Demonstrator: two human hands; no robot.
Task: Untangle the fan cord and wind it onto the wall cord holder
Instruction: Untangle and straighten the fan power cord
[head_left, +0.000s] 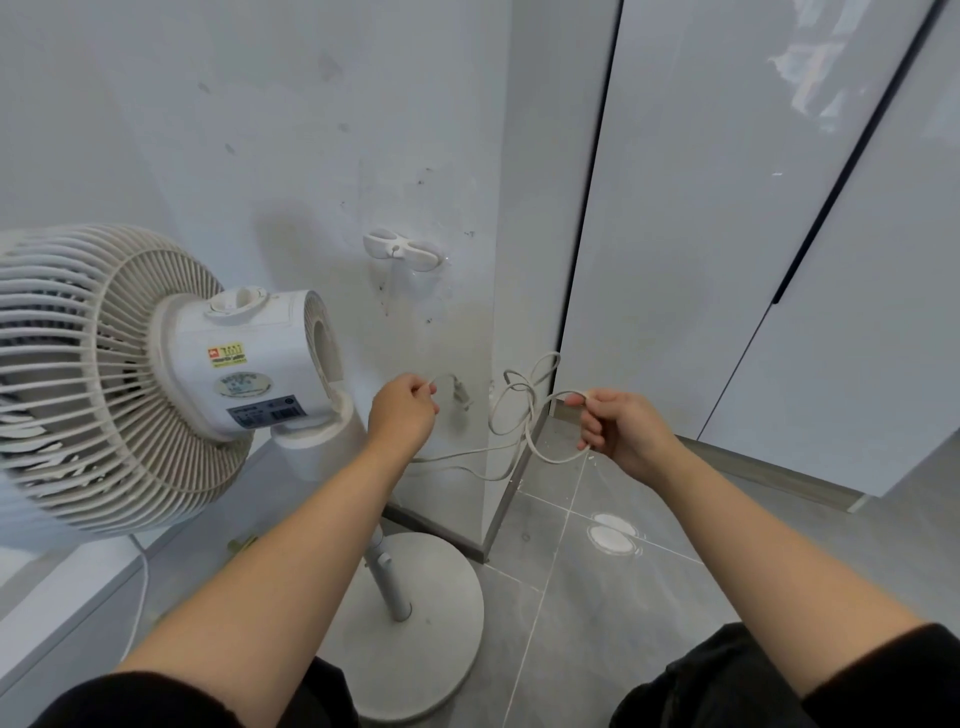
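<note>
A white pedestal fan (156, 364) stands at the left on a round base (415, 623). Its white cord (511, 415) hangs in tangled loops between my hands. My left hand (402, 410) pinches the cord just behind the plug (461, 395), which dangles in front of the wall. My right hand (618, 431) grips a loop of the cord near the wall's corner. The white cord holder (402, 249) is fixed to the wall above both hands, with no cord on it.
Tall glossy white cabinet doors (727, 234) fill the right side. Grey floor tiles (597, 597) lie below. A white ledge (67, 587) runs along the left behind the fan, with another length of cord hanging by it.
</note>
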